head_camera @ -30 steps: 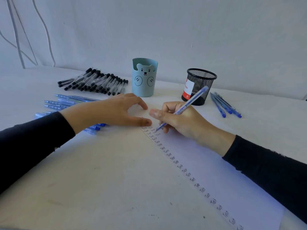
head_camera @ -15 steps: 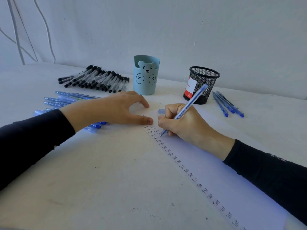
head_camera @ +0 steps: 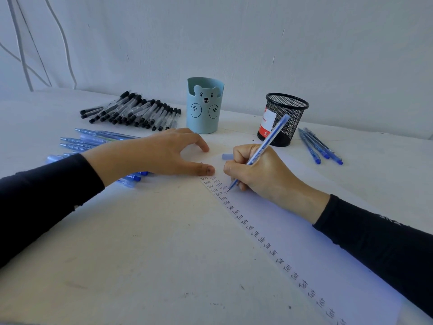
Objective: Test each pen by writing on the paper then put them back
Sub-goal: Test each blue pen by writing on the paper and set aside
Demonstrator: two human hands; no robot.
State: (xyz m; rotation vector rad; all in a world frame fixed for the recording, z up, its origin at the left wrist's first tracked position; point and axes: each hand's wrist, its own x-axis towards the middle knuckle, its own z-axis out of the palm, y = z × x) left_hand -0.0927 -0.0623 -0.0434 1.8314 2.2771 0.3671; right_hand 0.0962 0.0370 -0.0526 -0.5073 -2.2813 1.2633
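Two containers stand at the upper middle of the frame, near the far edge of the desk [head_camera: 121, 259]: a light blue bear cup [head_camera: 205, 109] and, to its right, a black mesh cup [head_camera: 287, 118] with a red and white label. What lies inside either cannot be told from this angle. A heap of black pens [head_camera: 133, 111] lies left of the bear cup, a spread of blue pens [head_camera: 93, 139] lies below that heap and runs partly under the left wrist, and a few more blue pens [head_camera: 321, 147] lie right of the mesh cup. The right hand [head_camera: 257, 171] grips a blue pen [head_camera: 269, 139] between curled fingers and thumb, its tip touching the paper [head_camera: 316, 249] beside a column of "Test" words that runs to the lower right. The left hand [head_camera: 159, 156] holds nothing; its fingers are spread and arched, with fingertips and thumb pressing down at the paper's upper corner. A blue cap [head_camera: 226, 156] lies between the two hands. Against the frame one second back, the right hand has slid a little down the sheet, new marks stand in a second column, and the cap, then hidden, now shows; the left hand has kept its place.
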